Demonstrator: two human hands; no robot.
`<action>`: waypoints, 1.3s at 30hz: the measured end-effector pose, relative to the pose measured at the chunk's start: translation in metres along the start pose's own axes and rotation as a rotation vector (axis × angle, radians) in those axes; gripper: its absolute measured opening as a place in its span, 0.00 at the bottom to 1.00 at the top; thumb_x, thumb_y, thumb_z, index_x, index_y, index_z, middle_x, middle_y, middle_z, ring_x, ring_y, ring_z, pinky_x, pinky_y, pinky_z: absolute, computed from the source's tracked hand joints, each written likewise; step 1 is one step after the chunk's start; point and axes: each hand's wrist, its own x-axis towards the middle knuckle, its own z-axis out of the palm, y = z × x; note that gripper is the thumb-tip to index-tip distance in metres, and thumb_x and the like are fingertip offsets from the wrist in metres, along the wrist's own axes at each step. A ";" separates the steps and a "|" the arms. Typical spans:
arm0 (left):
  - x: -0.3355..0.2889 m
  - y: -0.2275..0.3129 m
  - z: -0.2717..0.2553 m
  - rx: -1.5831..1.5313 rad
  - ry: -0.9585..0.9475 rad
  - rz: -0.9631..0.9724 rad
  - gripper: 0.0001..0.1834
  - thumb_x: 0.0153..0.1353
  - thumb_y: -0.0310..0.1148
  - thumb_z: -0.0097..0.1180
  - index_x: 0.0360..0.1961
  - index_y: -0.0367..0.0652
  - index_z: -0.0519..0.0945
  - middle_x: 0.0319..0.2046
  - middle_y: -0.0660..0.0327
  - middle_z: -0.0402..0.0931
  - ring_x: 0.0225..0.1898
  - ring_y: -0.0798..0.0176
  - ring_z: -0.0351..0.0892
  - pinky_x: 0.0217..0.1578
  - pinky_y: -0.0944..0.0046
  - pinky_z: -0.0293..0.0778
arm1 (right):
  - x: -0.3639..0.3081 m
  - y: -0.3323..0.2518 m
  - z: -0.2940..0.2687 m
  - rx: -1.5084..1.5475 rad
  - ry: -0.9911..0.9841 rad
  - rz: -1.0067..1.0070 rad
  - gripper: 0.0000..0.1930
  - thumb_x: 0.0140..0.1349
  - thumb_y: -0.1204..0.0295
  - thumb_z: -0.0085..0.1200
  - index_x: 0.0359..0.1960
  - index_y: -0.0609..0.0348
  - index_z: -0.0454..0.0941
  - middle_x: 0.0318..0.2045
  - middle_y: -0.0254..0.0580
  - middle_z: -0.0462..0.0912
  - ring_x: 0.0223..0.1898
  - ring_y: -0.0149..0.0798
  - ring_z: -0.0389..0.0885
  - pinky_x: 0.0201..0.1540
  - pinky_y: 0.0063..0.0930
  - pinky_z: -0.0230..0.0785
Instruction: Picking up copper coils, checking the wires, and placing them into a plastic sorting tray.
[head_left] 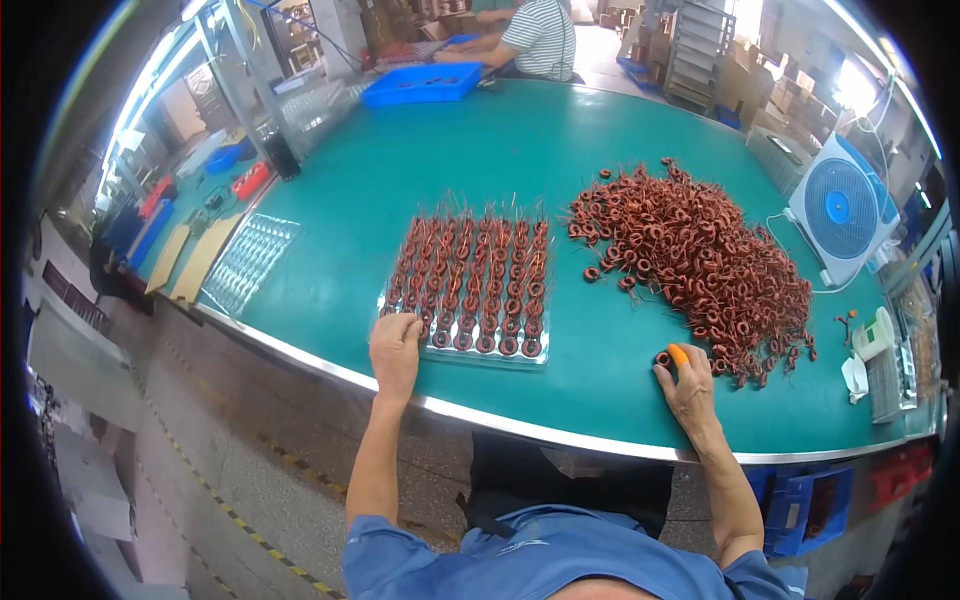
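Green counter (560, 180): left hand (395, 350) rests flat, fingers apart, touching the coil tray (468, 285); right hand (688, 385) pinches one copper coil (664, 358) beside the coil heap (700, 260).

Both my forearms come up bare from the near edge of the bench, blue sleeves pushed to the elbows. My left hand (395, 345) lies palm down just past that edge, fingers curled forward and loosely together. My right hand (685, 385) sits well apart to the right — knuckles up, fingers bent, an orange cap on one fingertip.
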 end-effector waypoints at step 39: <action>0.001 0.000 -0.004 -0.096 -0.099 -0.006 0.03 0.55 0.22 0.59 0.31 0.35 0.78 0.33 0.56 0.78 0.38 0.56 0.77 0.41 0.60 0.71 | 0.129 -0.051 -0.116 0.142 0.304 -0.408 0.20 0.52 0.79 0.61 0.47 0.62 0.72 0.52 0.51 0.73 0.55 0.49 0.74 0.62 0.37 0.64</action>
